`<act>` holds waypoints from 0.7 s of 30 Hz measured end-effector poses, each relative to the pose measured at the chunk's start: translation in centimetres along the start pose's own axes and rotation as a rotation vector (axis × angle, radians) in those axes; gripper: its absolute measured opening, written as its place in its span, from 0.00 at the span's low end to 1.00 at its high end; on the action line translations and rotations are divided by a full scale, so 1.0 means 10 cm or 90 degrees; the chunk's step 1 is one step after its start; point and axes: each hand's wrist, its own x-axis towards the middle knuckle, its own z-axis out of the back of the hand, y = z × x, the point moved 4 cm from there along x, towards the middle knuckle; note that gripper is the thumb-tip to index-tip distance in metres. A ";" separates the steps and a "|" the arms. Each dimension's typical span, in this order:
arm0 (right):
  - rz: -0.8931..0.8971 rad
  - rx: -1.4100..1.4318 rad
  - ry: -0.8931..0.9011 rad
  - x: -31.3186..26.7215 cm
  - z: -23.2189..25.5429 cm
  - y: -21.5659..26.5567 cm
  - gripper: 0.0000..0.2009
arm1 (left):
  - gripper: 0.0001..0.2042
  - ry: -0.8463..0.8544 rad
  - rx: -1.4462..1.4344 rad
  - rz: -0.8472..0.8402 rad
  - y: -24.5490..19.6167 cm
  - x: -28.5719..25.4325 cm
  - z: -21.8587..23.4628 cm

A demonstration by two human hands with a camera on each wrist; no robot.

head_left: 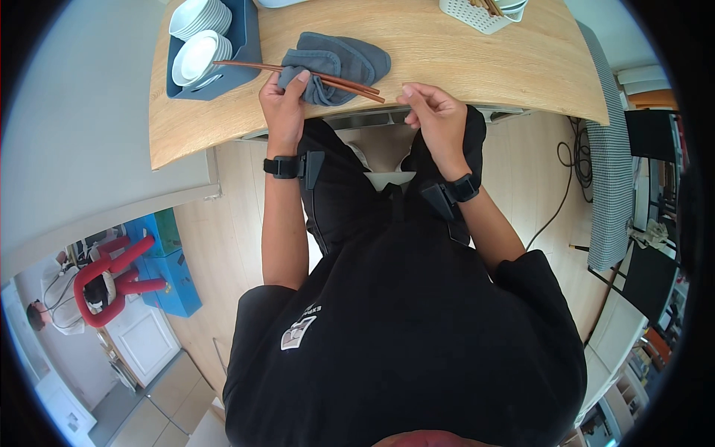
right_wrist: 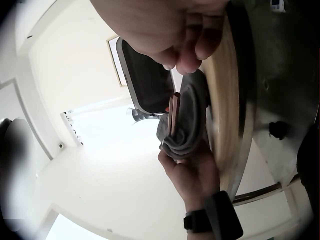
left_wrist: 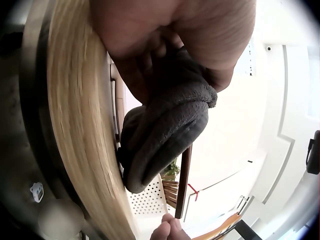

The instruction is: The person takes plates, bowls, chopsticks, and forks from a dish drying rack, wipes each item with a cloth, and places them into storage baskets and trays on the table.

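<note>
My left hand (head_left: 283, 112) grips a grey cloth (head_left: 361, 59) together with a pair of brown wooden chopsticks (head_left: 348, 86) at the table's front edge. Part of the cloth is folded around the middle of the sticks, while the rest spreads behind them over the tabletop. Their thin ends point left toward the bowls; the thick ends stick out to the right. Just right of those thick ends is my right hand (head_left: 441, 123), its fingers loosely bent with nothing between them. From the right wrist, both blunt chopstick tips (right_wrist: 174, 97) show beyond the cloth folds.
On the wooden table (head_left: 424, 56), a blue-grey bin (head_left: 249, 37) with stacked white bowls (head_left: 197, 56) stands at the left. A white perforated basket (head_left: 469, 18) with several chopsticks and dishes sits at the back right. Cables (head_left: 577, 160) lie on the floor to the right.
</note>
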 end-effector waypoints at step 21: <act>0.108 -0.157 0.233 -0.05 -0.19 0.15 0.14 | 0.09 0.015 0.010 -0.007 0.01 -0.01 -0.01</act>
